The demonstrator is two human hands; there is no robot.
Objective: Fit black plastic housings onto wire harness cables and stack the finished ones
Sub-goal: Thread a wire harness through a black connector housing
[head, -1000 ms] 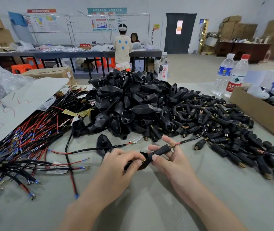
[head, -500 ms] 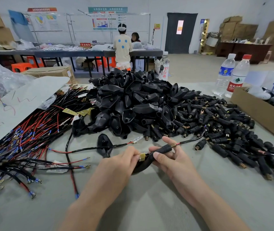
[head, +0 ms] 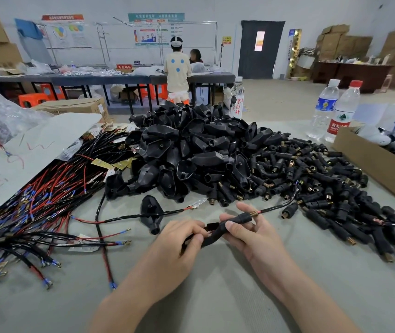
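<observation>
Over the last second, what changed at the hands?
Left grip closed further over the wide end of the held housing, hiding the brass terminal it pinched half a second ago. Right grip keeps holding its neck; cable and housing pile unmoved.

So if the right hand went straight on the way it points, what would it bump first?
Probably the right hand would meet the near edge of the housing pile first, though depth is unclear.

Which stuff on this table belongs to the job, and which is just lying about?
Job: housing held by left hand and right hand, its cable, housing pile, connector pile, harness heap.
Lying about: water bottles, cardboard box, plastic bag.
</observation>
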